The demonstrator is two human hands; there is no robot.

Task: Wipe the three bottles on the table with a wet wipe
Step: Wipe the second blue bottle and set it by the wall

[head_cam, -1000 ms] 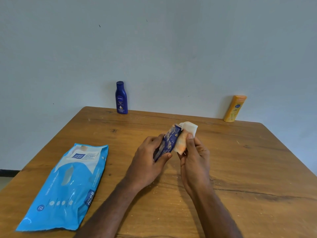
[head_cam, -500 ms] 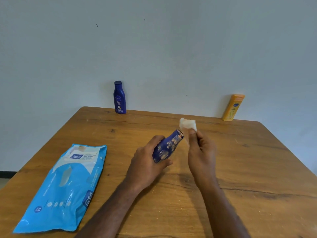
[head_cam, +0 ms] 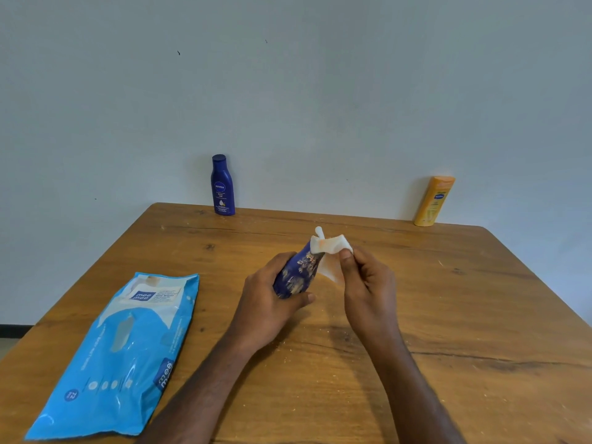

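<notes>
Three bottles total: patterned blue bottle (head_cam: pixel 299 272) mid-frame, tilted, gripped in left hand (head_cam: pixel 272 302). Right hand (head_cam: pixel 365 283) pinching wet wipe (head_cam: pixel 330 251) draped over bottle top. Dark blue bottle (head_cam: pixel 222 185) upright at table's (head_cam: pixel 480 315) far edge, yellow bottle (head_cam: pixel 434 201) far right, leaning on wall. Wipes pack (head_cam: pixel 118 350) flat, lower left.

Wooden bench (head_cam: pixel 448 315) against the wall, bearing a blue wet-wipe pack (head_cam: pixel 118 354) flat near its left edge, a dark blue bottle (head_cam: pixel 222 187) upright at the back, a yellow bottle (head_cam: pixel 433 201) at back right
</notes>
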